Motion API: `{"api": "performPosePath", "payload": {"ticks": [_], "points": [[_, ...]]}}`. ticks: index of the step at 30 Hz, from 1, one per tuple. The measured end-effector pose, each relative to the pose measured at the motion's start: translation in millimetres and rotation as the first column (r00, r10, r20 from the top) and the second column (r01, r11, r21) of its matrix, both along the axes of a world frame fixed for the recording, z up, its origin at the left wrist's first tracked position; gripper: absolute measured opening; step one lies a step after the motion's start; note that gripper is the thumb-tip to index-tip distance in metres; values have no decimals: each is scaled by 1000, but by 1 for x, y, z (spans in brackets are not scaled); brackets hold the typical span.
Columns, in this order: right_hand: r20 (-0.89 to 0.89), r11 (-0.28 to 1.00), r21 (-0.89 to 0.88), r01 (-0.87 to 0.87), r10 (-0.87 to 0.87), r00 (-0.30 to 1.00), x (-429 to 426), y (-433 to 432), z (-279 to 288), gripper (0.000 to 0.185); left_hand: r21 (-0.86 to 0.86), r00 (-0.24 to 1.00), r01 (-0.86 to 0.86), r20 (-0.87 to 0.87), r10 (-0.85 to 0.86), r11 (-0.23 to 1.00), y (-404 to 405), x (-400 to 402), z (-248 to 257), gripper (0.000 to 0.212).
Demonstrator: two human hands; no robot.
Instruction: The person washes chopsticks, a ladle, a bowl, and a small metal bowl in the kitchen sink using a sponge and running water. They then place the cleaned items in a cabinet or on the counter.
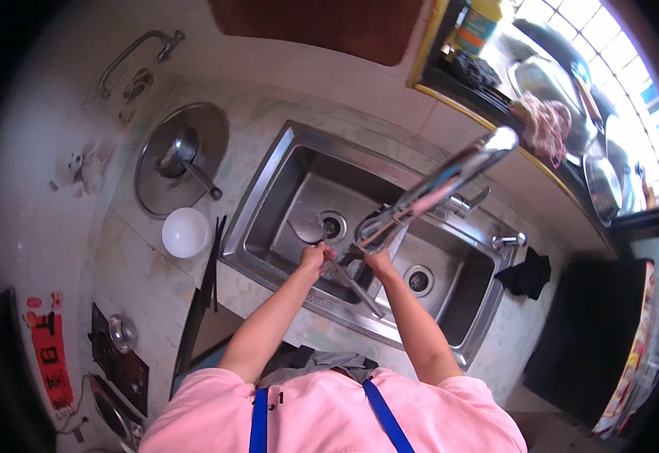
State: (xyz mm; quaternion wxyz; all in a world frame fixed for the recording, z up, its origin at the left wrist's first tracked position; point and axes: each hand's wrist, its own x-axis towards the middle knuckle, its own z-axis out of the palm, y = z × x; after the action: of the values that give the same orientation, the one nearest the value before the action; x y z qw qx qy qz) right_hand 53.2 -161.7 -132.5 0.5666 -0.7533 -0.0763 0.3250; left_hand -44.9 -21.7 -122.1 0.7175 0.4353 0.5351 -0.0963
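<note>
My left hand (313, 260) grips a long-handled metal cooking utensil (357, 289) over the left basin of the stainless-steel double sink (273, 170). The utensil's broad, rounded head (305, 229) lies beside the drain (332, 225), which has green scraps in it. Its handle slants down across the sink's front rim. Close to the divider is my right hand (380, 261), partly hidden by the chrome faucet spout (437, 187). A small dark item (354, 253) shows at its fingers; whether they hold it is hidden. Water wets the basin below my hands.
Left of the sink are a large lid (151, 170) under a metal saucepan (176, 156), white bowls (185, 232) and dark chopsticks (219, 260). A black cloth (527, 274) lies at the right. Pans (550, 90) and a yellow bottle (479, 25) crowd the window ledge.
</note>
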Motion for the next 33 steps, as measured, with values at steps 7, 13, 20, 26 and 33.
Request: {"api": "performPosePath", "payload": {"ticks": [7,13,20,26,33], "points": [[-542,948,245,202,-39,840,50,18,-86,27,126,1000,17,20,-20,992,22,-25,5,7],[-138,1000,14,-10,12,990,69,24,-100,13,210,987,-50,159,17,976,30,-42,19,13],[-232,857,-515,-25,-112,966,48,51,-70,19,540,978,41,152,-146,841,45,-71,19,20],[145,895,-152,419,-399,906,57,76,-107,26,598,967,136,94,-237,790,60,-90,49,22],[549,606,-701,377,121,827,81,149,-122,48,686,954,184,48,-296,704,51,-108,65,25]]}}
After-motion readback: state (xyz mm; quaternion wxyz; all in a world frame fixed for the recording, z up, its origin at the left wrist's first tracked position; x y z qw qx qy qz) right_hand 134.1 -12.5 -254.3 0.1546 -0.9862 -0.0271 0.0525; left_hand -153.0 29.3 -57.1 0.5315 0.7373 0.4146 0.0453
